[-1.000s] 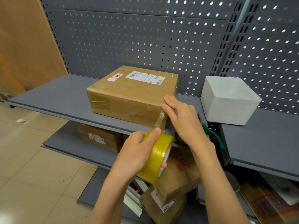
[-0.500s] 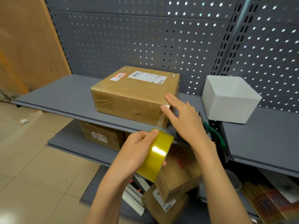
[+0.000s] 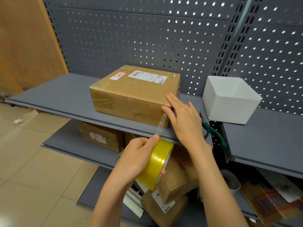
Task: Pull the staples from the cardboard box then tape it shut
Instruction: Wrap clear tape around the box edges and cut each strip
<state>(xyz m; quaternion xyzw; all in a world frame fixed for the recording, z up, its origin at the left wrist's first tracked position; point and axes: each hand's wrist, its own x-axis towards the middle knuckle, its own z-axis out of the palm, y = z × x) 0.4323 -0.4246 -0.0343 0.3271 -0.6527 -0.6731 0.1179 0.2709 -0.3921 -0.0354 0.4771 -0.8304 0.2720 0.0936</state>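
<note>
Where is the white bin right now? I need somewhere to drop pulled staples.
In the head view the white bin sits on the grey shelf, right of the cardboard box, against the pegboard.

A closed brown cardboard box (image 3: 131, 94) lies flat on a grey shelf, white labels on its top. A yellowish tape roll (image 3: 155, 163) is held below it, a clear strip (image 3: 161, 123) stretching up to the box's near right corner.

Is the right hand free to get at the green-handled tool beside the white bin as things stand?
Probably yes. The right hand lies flat and empty on the cardboard box corner, pressing down tape, and the green-handled tool sits just beside its wrist with nothing between. Letting go might loosen the tape end.
</note>
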